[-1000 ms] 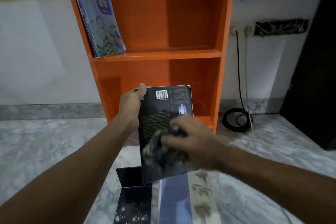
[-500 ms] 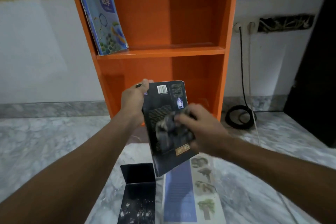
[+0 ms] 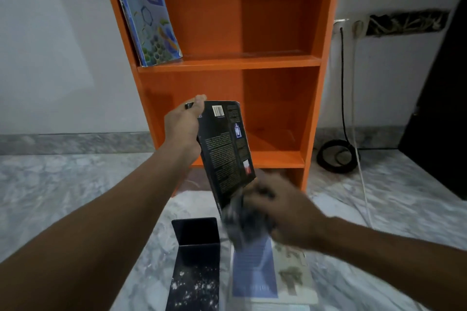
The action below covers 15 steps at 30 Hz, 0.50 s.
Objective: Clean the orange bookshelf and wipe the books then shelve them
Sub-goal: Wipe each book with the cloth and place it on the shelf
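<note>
Head camera looks down at two bare arms in front of the orange bookshelf [image 3: 227, 67]; the left hand [image 3: 183, 125] grips the top left corner of a black book [image 3: 226, 151], with the thumb up at the top edge; the book is held up in the air in front of the bookshelf's bottom shelf, tilted, with its back cover and barcode facing the camera; the right hand [image 3: 285, 214] is blurry, but its fingers are curled tight round a dark cloth [image 3: 240, 222]; the cloth is at the bottom corner of the black book and looks to be touching it; up on a higher shelf of the bookshelf a blue book [image 3: 149, 15] leans against the left wall; on the grey marble floor [image 3: 63, 184] in front of the bookshelf, under the hands, lie two more books side by side; one is a dark book with white specks [image 3: 194, 267], its cover lifted up; just beside it on the right is a blue and pale book [image 3: 255, 270]; to the right of the bookshelf a black cable [image 3: 336, 156] lies coiled on the floor and runs up the white wall to a socket [image 3: 341, 24].
</note>
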{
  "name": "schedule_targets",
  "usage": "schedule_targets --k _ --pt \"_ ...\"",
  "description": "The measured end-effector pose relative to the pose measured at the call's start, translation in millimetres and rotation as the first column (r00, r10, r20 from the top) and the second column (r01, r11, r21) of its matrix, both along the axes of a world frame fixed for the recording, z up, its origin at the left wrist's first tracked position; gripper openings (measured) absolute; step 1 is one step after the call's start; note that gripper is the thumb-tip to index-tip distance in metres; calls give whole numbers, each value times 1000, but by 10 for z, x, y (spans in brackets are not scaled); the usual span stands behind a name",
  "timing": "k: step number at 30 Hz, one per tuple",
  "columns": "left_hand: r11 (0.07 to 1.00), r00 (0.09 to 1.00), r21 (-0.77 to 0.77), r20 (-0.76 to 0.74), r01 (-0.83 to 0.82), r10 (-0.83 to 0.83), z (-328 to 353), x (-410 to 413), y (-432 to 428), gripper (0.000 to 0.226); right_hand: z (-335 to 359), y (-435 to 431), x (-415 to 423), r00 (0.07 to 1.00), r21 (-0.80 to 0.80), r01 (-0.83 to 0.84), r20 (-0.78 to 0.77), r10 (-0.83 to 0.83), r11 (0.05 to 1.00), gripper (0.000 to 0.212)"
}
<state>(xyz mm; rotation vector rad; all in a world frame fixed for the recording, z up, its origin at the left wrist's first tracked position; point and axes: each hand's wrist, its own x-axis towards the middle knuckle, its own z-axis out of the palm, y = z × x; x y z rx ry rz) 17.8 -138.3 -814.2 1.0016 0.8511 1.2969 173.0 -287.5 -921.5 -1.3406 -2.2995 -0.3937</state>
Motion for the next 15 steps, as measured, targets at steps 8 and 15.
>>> schedule_targets --k 8,15 --pt "999 999 -37 14 -32 32 132 267 -110 15 252 346 -530 778 -250 326 -477 -409 912 62" --pt "1000 975 -16 -222 23 -26 -45 100 -77 28 589 308 -326 451 -355 107 -815 -363 929 40"
